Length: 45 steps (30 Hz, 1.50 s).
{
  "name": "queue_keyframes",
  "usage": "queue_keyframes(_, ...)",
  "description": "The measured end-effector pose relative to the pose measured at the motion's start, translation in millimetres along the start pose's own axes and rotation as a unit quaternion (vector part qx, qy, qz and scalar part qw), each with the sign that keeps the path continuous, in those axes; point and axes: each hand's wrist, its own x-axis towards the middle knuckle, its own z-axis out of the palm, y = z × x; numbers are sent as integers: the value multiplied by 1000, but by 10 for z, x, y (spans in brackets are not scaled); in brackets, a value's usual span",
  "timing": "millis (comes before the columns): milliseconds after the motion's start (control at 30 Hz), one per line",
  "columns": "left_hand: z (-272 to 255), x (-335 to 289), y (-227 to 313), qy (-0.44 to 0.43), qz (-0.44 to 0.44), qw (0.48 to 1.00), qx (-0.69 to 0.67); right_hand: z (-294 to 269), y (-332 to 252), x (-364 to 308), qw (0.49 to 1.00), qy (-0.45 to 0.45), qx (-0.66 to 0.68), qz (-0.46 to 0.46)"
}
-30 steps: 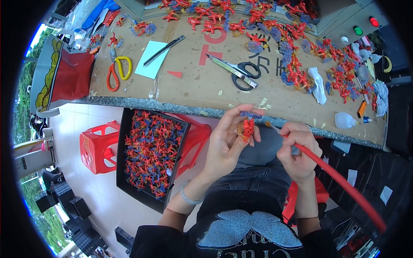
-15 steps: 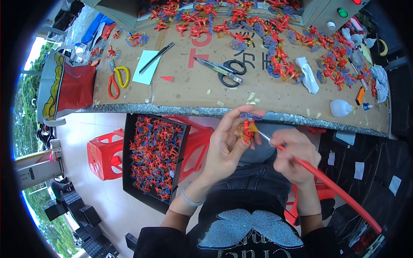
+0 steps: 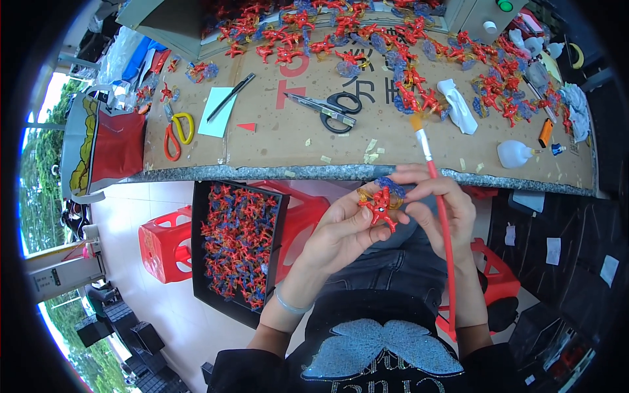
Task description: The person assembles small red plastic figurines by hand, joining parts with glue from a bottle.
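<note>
In front of my lap, my left hand (image 3: 335, 230) grips a small red figurine (image 3: 379, 211) with translucent yellow and blue parts, pinched between thumb and fingers. A red-handled paintbrush (image 3: 448, 262) rests in my right hand (image 3: 452, 216), its yellowish bristles pointing up and away over the table edge. The fingers of that hand also reach to the figurine's blue part; whether they press on it I cannot tell. Below left, a black tray (image 3: 282, 226) is filled with many similar figurines (image 3: 239, 242).
Cardboard covers the table (image 3: 262, 144). On it lie black scissors (image 3: 341, 111), red-and-yellow-handled pliers (image 3: 175, 134), a pen (image 3: 230, 98) on pale paper, a white squeeze bottle (image 3: 514, 154), a crumpled tissue (image 3: 457, 108) and rows of figurines (image 3: 413, 85). Red stools (image 3: 164, 245) stand below.
The brush has swung from touching the figurine to pointing upward. My right fingers have moved to the figurine, which has turned in my left hand. The view has shifted slightly.
</note>
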Motion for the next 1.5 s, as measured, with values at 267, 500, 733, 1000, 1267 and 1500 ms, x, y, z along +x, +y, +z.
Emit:
queue_keyframes(267, -5, 21, -68, 48, 49, 998, -8, 56, 31, -15, 995, -32, -75, -57)
queue_keyframes(500, -8, 96, -103, 91, 83, 971, 204, 103, 91, -62, 997, 70, 19, 31)
queue_keyframes(733, 0, 46, 11, 84, 63, 938, 331, 71, 175, -70, 972, 84, 166, 144)
queue_keyframes(1000, -103, 72, -30, 92, 32, 957, 275, 109, 246, -93, 925, 111, 295, 213)
queue_keyframes(1267, -56, 52, -25, 102, 49, 963, 243, 145, 260, -91, 935, 147, 267, 182)
queue_keyframes(1500, -16, 44, -39, 55, 78, 962, 258, 133, 272, -89, 949, 144, 248, 134)
